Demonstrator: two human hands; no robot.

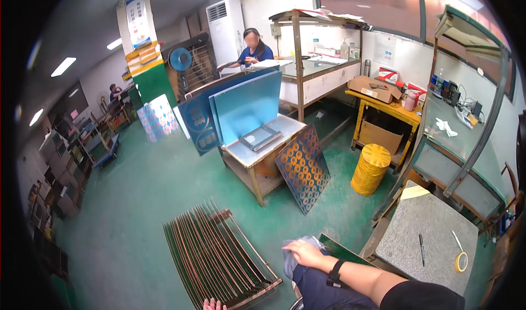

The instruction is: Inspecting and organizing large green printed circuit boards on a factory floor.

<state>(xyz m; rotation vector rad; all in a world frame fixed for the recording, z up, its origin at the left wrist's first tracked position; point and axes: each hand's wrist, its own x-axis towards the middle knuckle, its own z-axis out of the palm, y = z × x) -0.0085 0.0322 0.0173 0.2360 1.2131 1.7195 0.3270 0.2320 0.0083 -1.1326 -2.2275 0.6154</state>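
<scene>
I logged the right hand [303,252] resting flat on a grey cloth [290,260] over the knee, fingers loosely extended, gripping nothing. Only the fingertips of the left hand [214,304] showed at the lower edge, touching the slotted rack [219,255] on the floor; I could not tell their grip. The rack held thin plates standing on edge. Beside me, the stone bench [424,233] carried a pen and tape roll [461,262].
</scene>
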